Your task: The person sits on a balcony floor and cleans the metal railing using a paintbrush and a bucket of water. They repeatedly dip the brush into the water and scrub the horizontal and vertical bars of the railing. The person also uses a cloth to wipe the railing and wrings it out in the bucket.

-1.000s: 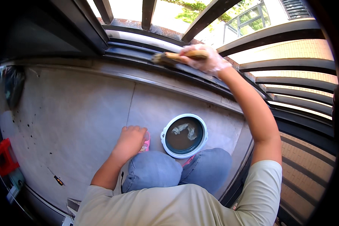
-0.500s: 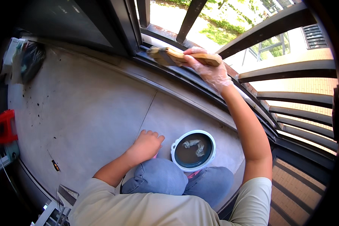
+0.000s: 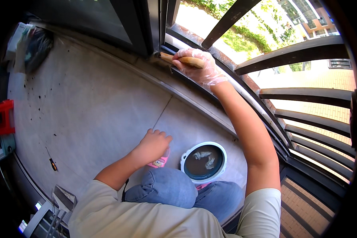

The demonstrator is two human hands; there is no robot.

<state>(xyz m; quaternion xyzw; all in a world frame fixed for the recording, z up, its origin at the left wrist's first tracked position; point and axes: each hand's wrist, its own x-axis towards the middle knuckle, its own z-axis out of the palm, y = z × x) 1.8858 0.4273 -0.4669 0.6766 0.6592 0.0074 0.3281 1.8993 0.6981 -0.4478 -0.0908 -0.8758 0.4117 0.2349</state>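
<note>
My right hand [image 3: 196, 66], in a clear plastic glove, is wrapped round the wooden handle of a paintbrush [image 3: 191, 62]. The brush's head points left into the corner where the dark window frame [image 3: 156, 35] meets the sill track; its bristles are hidden there. My left hand [image 3: 154, 143] is bare and loosely curled above a pink slipper [image 3: 160, 162] by my knee, with nothing showing in it. Between my knees and the sill stands a pale-rimmed basin [image 3: 223, 166] of murky water, with a crumpled whitish cloth [image 3: 206, 158] in it.
Dark metal railing bars [image 3: 293, 53] run along the right. On the grey floor [image 3: 95, 119] lie a screwdriver [image 3: 52, 163] and dark crumbs. A red plastic object [image 3: 2, 117] sits at the left edge, and a dark bundle in clear plastic [image 3: 37, 49] at the far left.
My right hand has drawn the brush left and slightly nearer; its bristles, visible before, have gone into the frame corner. The view has shifted slightly. My left hand stays by my knee.
</note>
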